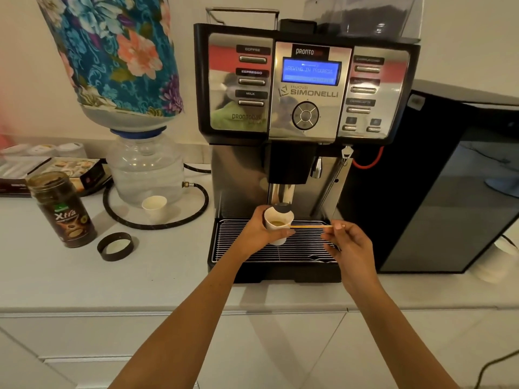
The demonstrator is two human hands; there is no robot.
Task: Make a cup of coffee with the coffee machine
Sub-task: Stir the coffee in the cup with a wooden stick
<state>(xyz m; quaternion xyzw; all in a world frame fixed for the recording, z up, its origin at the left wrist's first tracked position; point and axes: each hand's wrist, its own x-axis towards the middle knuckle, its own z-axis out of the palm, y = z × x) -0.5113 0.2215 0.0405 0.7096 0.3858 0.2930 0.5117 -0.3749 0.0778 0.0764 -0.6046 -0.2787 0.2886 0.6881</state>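
Note:
The coffee machine (306, 88) stands on the counter, its blue screen (311, 71) reading brewing in progress. My left hand (257, 231) grips a small white paper cup (278, 228) just under the spout (282, 202), above the wire drip tray (238, 242). A little light-brown liquid lies in the cup. My right hand (346, 245) pinches a thin wooden stirrer (310, 226) by one end; its other end reaches to the cup's rim.
Left of the machine are an open coffee jar (63, 209), its black lid (115, 246), a second empty paper cup (154, 206) and a water dispenser (146, 167) with a black hose (157, 226). A black cabinet (438, 192) stands to the right.

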